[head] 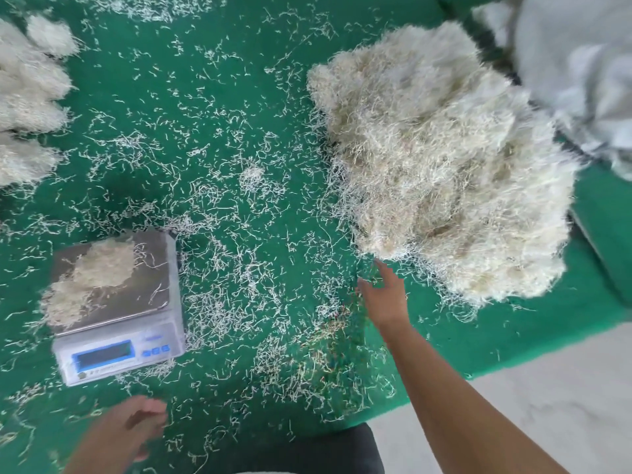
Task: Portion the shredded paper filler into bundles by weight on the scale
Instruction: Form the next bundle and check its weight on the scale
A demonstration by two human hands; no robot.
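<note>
1 fluffy cream filler clump [90, 275] on scale [116, 333], big pile [441, 165], both hands' fingers relaxed, empty

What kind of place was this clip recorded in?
Probably a small packing workshop, with the work done at floor level: a big heap of white shredded paper filler lies on a green mat, a small digital scale holds a portion, and finished bundles lie at the left.

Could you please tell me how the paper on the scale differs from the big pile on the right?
The clump on the scale is small and flat; the big pile is far larger and heaped high. The clump lies on the scale's steel pan; the pile lies on the green mat. Both are pale shredded paper.
</note>
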